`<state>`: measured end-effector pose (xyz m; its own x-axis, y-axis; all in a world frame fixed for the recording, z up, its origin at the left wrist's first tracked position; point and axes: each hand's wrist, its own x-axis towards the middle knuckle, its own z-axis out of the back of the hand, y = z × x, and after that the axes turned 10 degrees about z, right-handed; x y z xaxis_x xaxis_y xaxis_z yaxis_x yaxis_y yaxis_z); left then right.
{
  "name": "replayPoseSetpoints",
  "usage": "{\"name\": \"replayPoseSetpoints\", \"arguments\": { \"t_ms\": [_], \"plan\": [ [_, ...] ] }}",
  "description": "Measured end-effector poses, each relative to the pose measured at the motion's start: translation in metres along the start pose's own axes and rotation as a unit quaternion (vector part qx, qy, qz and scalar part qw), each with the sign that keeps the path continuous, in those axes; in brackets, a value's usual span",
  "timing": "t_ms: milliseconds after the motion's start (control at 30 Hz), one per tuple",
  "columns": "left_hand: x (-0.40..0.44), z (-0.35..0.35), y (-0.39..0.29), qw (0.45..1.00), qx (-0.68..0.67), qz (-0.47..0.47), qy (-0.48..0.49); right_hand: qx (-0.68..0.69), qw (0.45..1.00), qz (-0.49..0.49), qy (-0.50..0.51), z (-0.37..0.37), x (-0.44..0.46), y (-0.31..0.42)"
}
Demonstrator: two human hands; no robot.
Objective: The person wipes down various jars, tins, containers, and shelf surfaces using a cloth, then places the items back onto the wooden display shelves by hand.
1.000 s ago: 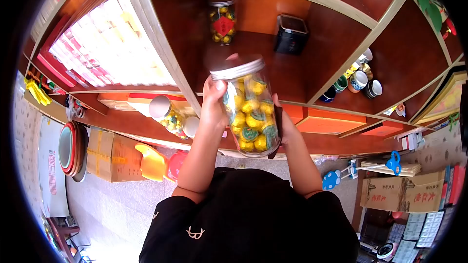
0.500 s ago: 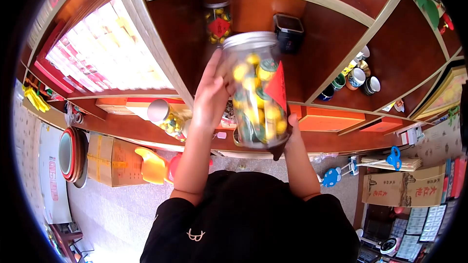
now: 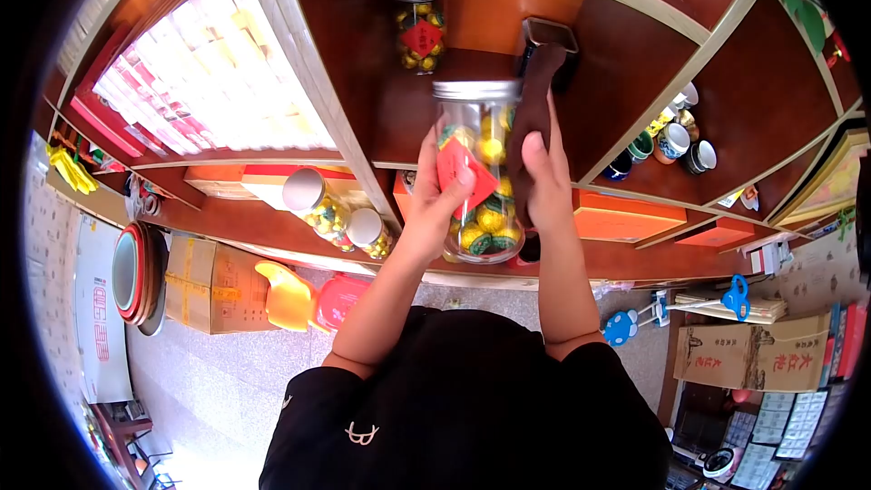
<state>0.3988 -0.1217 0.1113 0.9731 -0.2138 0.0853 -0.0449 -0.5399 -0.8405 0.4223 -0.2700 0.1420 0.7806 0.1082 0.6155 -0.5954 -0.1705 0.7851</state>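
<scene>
A clear jar (image 3: 490, 150) with a silver lid stands upright in front of the shelf, filled with yellow and green wrapped balls and bearing a red diamond label. My left hand (image 3: 438, 195) is closed around its left side, thumb across the label. A dark brown cloth (image 3: 537, 95) is gripped in my right hand (image 3: 548, 183), lying along the jar's right side. Behind, a similar smaller-looking jar (image 3: 421, 32) sits in the compartment, with a black square container (image 3: 548, 34) to its right, partly hidden by the cloth.
Two more lidded jars, a larger one (image 3: 313, 200) and a smaller one (image 3: 369, 231), stand on the lower ledge at left. Small cups (image 3: 671, 141) fill a right compartment. On the floor are a cardboard box (image 3: 213, 286) and an orange chair (image 3: 286, 295).
The jar has turned, bringing its red label round to the left-front. My left hand has lowered along it, and the cloth in my right hand has risen to its right side.
</scene>
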Motion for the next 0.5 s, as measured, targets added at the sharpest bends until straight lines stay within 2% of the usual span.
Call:
{"name": "replayPoseSetpoints", "arguments": {
  "t_ms": [33,100,167,200,233,300,367,433,500],
  "plan": [
    [0.000,-0.003,-0.001,0.998,-0.052,-0.018,-0.010,0.124,0.987,-0.091,-0.050,0.002,0.000,-0.008],
    [0.002,-0.003,-0.006,0.992,-0.107,-0.053,-0.035,0.224,0.960,-0.169,-0.024,0.009,-0.016,-0.018],
    [0.004,-0.001,-0.017,0.990,-0.106,-0.084,-0.029,0.221,0.953,-0.205,-0.002,0.020,-0.046,-0.039],
    [0.006,-0.002,-0.017,0.990,-0.079,-0.105,-0.054,0.290,0.932,-0.215,0.000,0.022,-0.056,-0.050],
    [0.008,-0.004,-0.014,0.988,-0.051,-0.125,-0.079,0.371,0.899,-0.216,-0.081,0.006,-0.057,-0.048],
    [0.016,-0.010,0.004,0.973,0.019,-0.204,-0.104,0.512,0.831,-0.140,-0.168,-0.023,-0.055,-0.043],
    [0.025,-0.015,0.018,0.946,0.099,-0.295,-0.089,0.551,0.794,-0.134,-0.219,-0.031,-0.062,-0.052],
    [0.032,-0.004,0.018,0.944,0.134,-0.292,-0.079,0.476,0.811,-0.217,-0.262,-0.038,-0.060,-0.042],
    [0.040,0.007,0.012,0.926,0.229,-0.296,-0.050,0.495,0.798,-0.237,-0.250,-0.038,-0.060,-0.029]
  ]
}}
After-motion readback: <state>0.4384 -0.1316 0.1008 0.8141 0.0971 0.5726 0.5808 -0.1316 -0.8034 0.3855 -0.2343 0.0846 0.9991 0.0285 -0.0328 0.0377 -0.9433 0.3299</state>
